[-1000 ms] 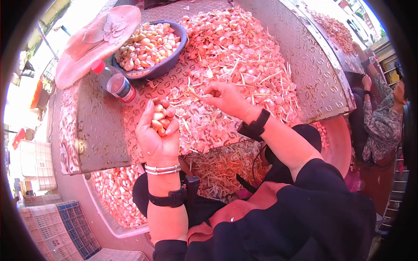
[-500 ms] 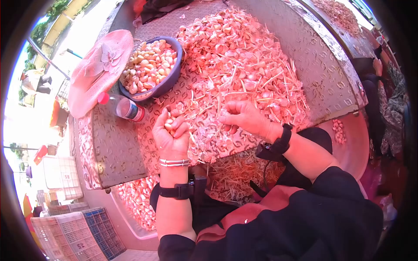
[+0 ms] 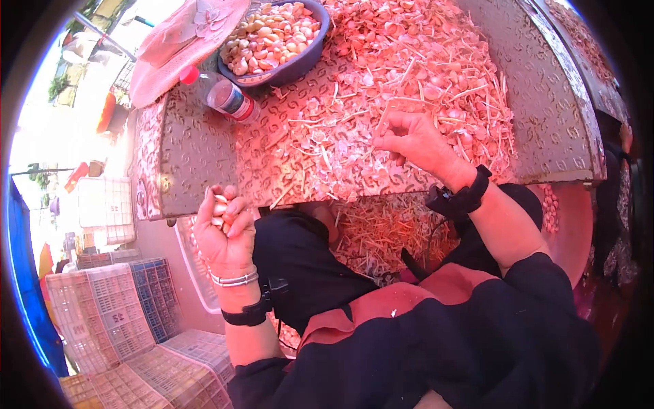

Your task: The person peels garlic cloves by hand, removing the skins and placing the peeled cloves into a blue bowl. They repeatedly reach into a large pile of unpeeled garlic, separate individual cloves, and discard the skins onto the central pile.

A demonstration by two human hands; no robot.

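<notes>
My left hand (image 3: 228, 235) is off the near-left edge of the metal table (image 3: 545, 123), palm up, with its fingers curled around several pale garlic cloves (image 3: 219, 213). Over the near side of a heap of garlic cloves, skins and stalks (image 3: 436, 68), my right hand (image 3: 419, 146) has thumb and fingertips pinched together. What sits in that pinch, if anything, I cannot make out. A blue basin (image 3: 303, 67) farther back on the table is full of garlic cloves (image 3: 269, 37).
A red-capped plastic bottle (image 3: 229, 99) lies beside the basin, near a straw hat (image 3: 163, 58). Below the table, stalk litter (image 3: 392, 228) covers the ground between my knees. Plastic crates (image 3: 102, 307) stand at lower left, and a large pink tub (image 3: 575, 225) at right.
My left hand has moved left and toward me, from above the table to past its edge, still with cloves. The right hand stays over the heap's near side. The view has shifted downward.
</notes>
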